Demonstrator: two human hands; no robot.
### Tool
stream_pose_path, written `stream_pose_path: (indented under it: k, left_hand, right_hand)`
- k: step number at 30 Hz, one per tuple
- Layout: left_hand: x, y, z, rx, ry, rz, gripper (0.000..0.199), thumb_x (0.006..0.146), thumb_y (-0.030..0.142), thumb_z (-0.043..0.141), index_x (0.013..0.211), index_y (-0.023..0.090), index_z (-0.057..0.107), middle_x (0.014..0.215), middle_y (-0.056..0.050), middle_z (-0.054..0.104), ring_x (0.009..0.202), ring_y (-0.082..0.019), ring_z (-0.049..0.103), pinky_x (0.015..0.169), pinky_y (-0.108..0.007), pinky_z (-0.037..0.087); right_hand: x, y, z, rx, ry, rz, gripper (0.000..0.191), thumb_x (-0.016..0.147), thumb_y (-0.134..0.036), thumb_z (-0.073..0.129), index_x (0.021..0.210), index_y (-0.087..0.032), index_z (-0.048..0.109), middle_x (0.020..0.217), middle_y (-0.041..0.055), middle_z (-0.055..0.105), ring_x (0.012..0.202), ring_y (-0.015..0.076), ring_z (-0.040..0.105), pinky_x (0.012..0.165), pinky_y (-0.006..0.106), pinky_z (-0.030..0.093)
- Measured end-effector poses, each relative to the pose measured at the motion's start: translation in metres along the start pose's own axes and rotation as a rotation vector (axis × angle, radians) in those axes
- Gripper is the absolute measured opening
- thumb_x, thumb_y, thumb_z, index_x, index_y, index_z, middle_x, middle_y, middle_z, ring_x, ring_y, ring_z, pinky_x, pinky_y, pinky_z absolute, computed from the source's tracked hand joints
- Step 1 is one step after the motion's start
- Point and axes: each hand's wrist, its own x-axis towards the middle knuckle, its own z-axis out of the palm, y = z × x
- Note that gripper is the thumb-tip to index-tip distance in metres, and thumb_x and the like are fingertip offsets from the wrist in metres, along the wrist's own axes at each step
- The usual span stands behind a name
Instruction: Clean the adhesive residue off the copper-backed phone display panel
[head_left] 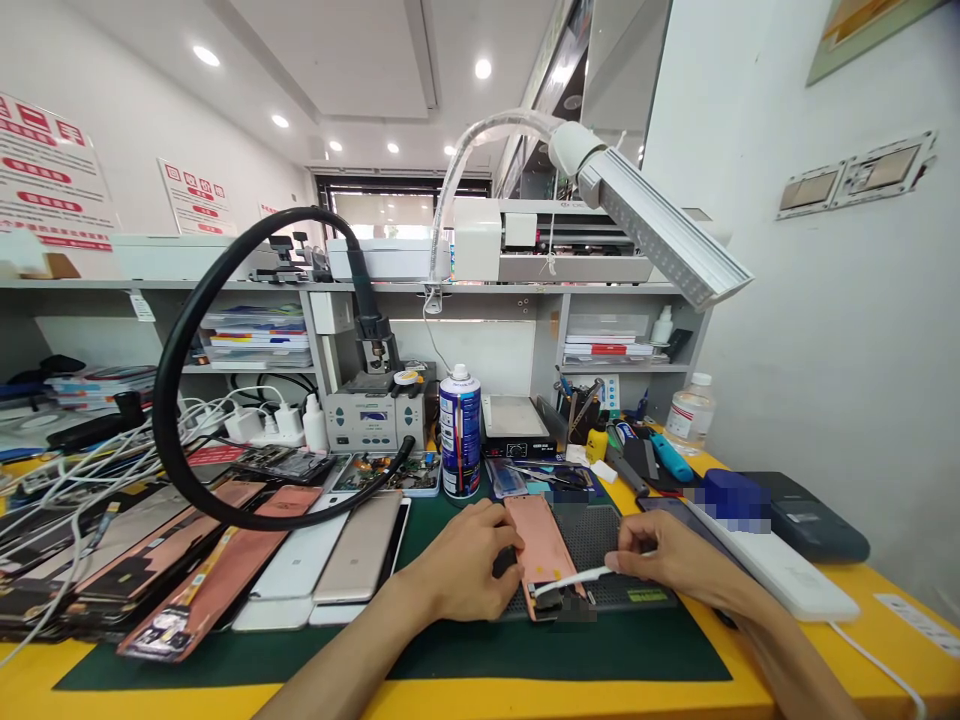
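A copper-pink phone screen panel (541,535) lies back side up on a black dotted mat (600,535), with a dark flex-cable area at its near end. My left hand (474,560) rests at the panel's left edge with curled fingers; a small dark round thing (505,562) shows between thumb and fingers, its kind unclear. In a pinch, my right hand (660,550) holds a thin white stick-shaped tool (581,578). The tool slants down to the left, and its far tip is over the panel's near end, by the dark part.
Phones (360,550) and bare screen panels (225,570) are laid out on the left. Behind stand a spray can (460,430), a hot-air station (367,420) with a looping black hose (169,400), and a heating plate (517,420). A white power bank-like box (780,560) lies right.
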Motion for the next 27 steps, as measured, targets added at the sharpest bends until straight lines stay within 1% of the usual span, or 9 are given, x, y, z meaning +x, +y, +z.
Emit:
stream_pose_path:
  k: [4, 11, 19, 27]
  left_hand:
    - [0.0008, -0.0003, 0.0003, -0.001, 0.006, 0.004, 0.024, 0.087, 0.03, 0.06, 0.107, 0.021, 0.072, 0.111, -0.008, 0.066, 0.101, -0.026, 0.06, 0.091, -0.039, 0.05]
    - [0.001, -0.0028, 0.0032, -0.009, 0.015, 0.006, 0.025, 0.089, 0.033, 0.06, 0.107, 0.021, 0.071, 0.109, -0.008, 0.066, 0.102, -0.026, 0.06, 0.093, -0.039, 0.049]
    - [0.0002, -0.0022, 0.004, -0.018, 0.018, 0.005, 0.024, 0.088, 0.032, 0.06, 0.107, 0.022, 0.071, 0.11, -0.008, 0.066, 0.103, -0.026, 0.059, 0.094, -0.039, 0.049]
    - [0.0003, -0.0021, 0.0037, -0.013, 0.015, 0.004, 0.024, 0.089, 0.033, 0.06, 0.107, 0.022, 0.071, 0.11, -0.007, 0.066, 0.102, -0.026, 0.059, 0.094, -0.039, 0.049]
  right_hand:
    - [0.0, -0.0012, -0.0001, 0.002, -0.012, 0.001, 0.039, 0.078, -0.051, 0.076, 0.064, -0.02, 0.06, 0.062, -0.002, 0.057, 0.063, 0.016, 0.05, 0.057, 0.026, 0.036]
    - [-0.0025, -0.0036, -0.0007, 0.002, -0.007, 0.01, 0.035, 0.079, -0.047, 0.077, 0.065, -0.019, 0.06, 0.065, -0.0021, 0.058, 0.065, 0.0167, 0.05, 0.06, 0.027, 0.035]
    - [-0.0025, -0.0042, 0.0, -0.004, -0.005, 0.024, 0.04, 0.079, -0.053, 0.075, 0.064, -0.02, 0.058, 0.063, -0.0023, 0.056, 0.064, 0.0165, 0.049, 0.058, 0.027, 0.034]
    - [-0.0019, -0.0053, -0.0004, 0.005, -0.004, 0.025, 0.039, 0.078, -0.052, 0.076, 0.064, -0.02, 0.059, 0.062, -0.0023, 0.056, 0.063, 0.0164, 0.049, 0.057, 0.026, 0.034]
